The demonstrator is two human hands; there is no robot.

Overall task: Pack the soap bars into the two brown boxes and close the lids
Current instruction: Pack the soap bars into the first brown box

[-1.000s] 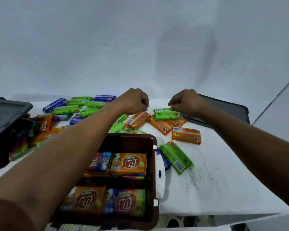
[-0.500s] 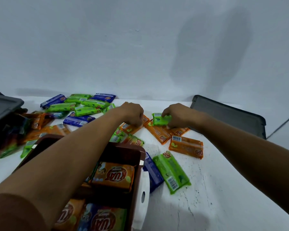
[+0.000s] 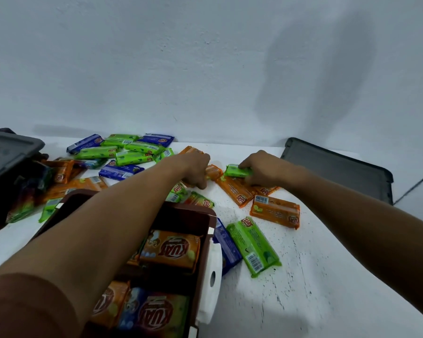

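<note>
Both hands are closed on soap: my right hand [image 3: 261, 172] pinches a green bar [image 3: 237, 171] by its right end, its long axis lying crosswise in front of me, and my left hand [image 3: 193, 170] curls over the end of an orange bar [image 3: 214, 172], though the fingers hide exactly how. The brown box [image 3: 206, 242] lies back toward me and leftward, under my left forearm, so that hand is nearer it. It already holds bars laid flat. The wrappers are glossy, crinkled film over firm oblong blocks, probably slippery; the box looks like rigid plastic, and the white table [image 3: 303, 276] is speckled.
</note>
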